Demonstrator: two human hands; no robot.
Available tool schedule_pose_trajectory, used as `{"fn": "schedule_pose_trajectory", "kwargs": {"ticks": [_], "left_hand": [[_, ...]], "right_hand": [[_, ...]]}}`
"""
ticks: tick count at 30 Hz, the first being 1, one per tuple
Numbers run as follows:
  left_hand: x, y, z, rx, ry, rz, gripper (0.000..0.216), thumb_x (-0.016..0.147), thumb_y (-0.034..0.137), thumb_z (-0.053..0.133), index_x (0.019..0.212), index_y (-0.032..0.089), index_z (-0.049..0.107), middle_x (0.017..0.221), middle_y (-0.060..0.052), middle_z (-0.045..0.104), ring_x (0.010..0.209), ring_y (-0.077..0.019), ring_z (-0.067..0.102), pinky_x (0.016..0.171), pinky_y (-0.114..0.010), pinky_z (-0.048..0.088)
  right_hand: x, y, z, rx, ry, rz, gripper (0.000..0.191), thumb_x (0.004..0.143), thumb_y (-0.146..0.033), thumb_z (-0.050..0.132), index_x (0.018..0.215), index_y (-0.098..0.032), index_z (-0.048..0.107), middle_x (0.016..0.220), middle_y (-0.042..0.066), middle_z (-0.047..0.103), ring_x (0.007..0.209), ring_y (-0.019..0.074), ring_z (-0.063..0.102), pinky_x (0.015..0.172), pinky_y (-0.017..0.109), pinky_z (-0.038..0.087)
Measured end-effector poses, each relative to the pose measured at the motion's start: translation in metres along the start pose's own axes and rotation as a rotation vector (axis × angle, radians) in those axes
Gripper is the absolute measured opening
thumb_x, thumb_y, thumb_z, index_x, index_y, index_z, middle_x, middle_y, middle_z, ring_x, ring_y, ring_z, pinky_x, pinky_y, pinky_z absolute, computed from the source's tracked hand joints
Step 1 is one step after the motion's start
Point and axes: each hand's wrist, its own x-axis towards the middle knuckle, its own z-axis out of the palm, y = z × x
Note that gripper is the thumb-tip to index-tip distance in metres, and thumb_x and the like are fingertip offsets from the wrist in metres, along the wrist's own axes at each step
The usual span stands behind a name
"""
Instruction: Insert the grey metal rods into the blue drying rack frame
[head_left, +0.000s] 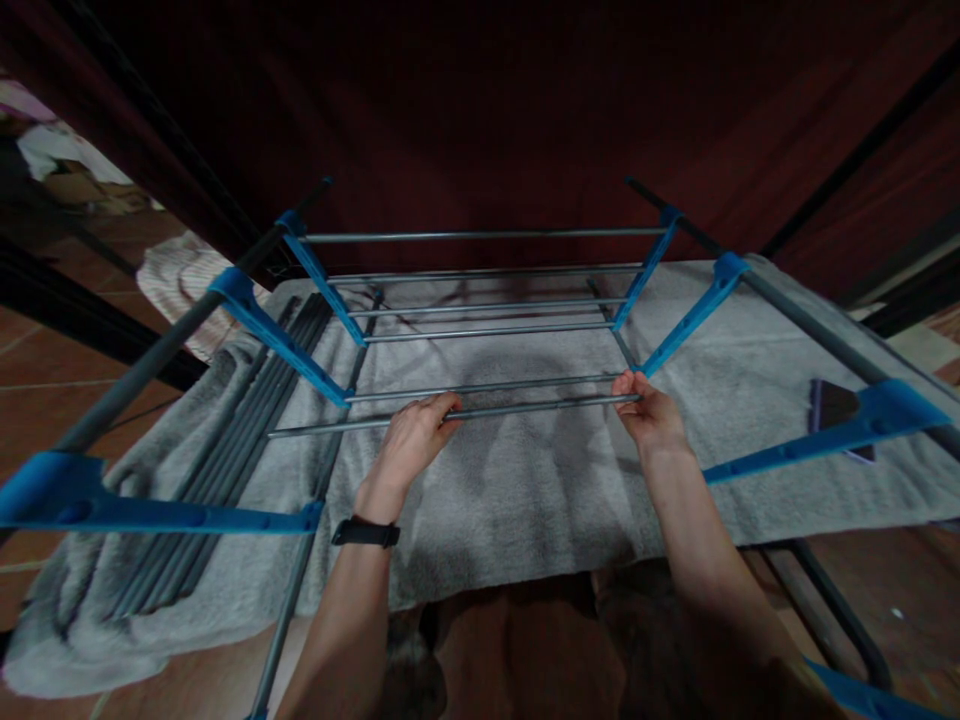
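Observation:
My left hand (417, 430), with a black band on its wrist, is closed around a thin grey metal rod (536, 408). The rod's left end sticks out well past that hand. Near its right end, my right hand (649, 408) pinches the same rod between thumb and fingers. The rod lies crosswise, on my side of a similar crossbar (517, 385) between two blue plastic brackets (281, 350) (694, 318). Beyond it, several more crossbars (487, 330) span the farther pair of brackets. Thick grey tubes (810, 318) join the brackets along both sides.
A grey fleecy blanket (525, 500) lies beneath the frame. Several loose grey tubes (232, 460) rest on it at left. At right is a dark flat object (836, 405) behind a near blue bracket (795, 450). A dark red curtain (480, 120) hangs behind. Striped cloth (184, 285) lies at far left.

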Motion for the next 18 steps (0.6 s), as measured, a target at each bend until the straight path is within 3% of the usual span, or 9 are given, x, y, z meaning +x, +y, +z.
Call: {"fn": "schedule_pose_trajectory", "kwargs": {"ticks": [18], "left_hand": [[0.0017, 0.0052, 0.0037, 0.035, -0.024, 0.023, 0.024, 0.094, 0.028, 0.053, 0.114, 0.024, 0.066, 0.109, -0.006, 0.074, 0.099, -0.0241, 0.069, 0.087, -0.034, 0.051]], "right_hand": [[0.0016, -0.0024, -0.0019, 0.025, 0.008, 0.009, 0.028, 0.096, 0.001, 0.034, 0.089, -0.018, 0.054, 0.075, -0.002, 0.064, 0.055, 0.0056, 0.065, 0.06, 0.017, 0.062]]}}
